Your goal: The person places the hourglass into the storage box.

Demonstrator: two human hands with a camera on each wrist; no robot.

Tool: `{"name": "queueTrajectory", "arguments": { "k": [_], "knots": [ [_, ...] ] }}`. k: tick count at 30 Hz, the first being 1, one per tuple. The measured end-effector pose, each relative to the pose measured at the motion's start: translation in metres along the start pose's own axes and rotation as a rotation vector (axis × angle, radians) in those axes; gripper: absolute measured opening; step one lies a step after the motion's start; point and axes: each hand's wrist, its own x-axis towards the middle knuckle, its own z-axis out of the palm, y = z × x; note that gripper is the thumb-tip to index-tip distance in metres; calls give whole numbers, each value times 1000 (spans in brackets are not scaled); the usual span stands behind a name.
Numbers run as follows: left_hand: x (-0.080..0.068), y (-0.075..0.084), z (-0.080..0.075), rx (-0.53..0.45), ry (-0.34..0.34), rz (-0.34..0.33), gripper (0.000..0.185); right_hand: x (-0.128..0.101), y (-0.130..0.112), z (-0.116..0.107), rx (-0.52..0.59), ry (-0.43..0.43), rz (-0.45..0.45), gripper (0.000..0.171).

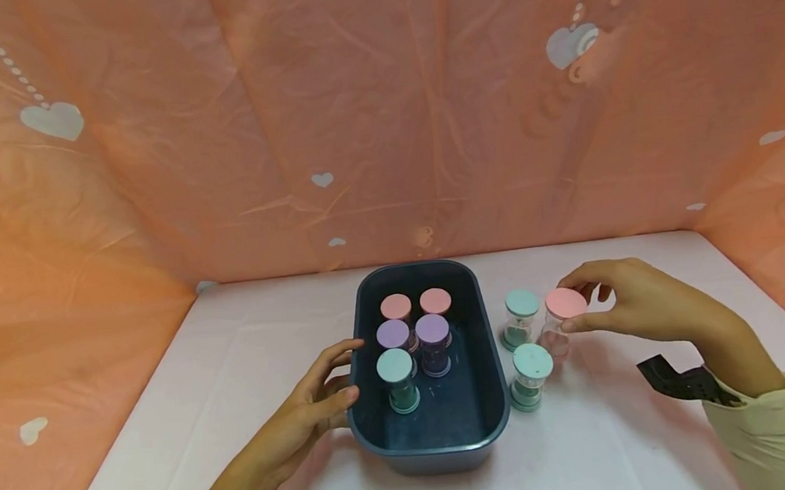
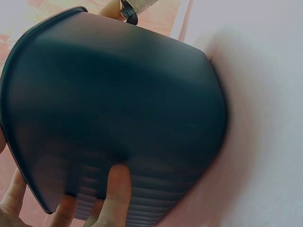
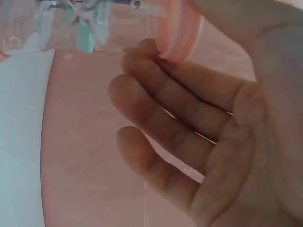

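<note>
A dark blue bin stands mid-table with several capped sand timers upright inside: two pink, two purple, one teal. My left hand rests against the bin's left wall, its fingers lying flat on the ribbed outside of the bin. To the right of the bin, my right hand pinches the pink cap of a clear sand timer standing on the table. That pink cap shows at the fingertips of my right hand.
Two teal-capped timers stand between the bin and the pink one. The white table is closed in by orange-pink sheeting at the back and both sides. A black strap sits at my right wrist.
</note>
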Motion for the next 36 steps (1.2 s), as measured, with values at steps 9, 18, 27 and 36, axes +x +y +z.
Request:
{"name": "queueTrajectory", "arguments": {
  "k": [9, 18, 27, 36],
  "knots": [
    [-1, 0, 1, 1, 2, -4, 56, -1, -2, -2, 1, 125, -15, 30],
    [0, 0, 1, -4, -2, 4, 54, 0, -2, -4, -14, 181, -6, 30],
    [2, 0, 0, 3, -2, 4, 56, -2, -5, -6, 9, 244, 24, 25],
    [-1, 0, 1, 4, -1, -1, 57, 0, -7, -5, 32, 269, -7, 26]
  ]
}}
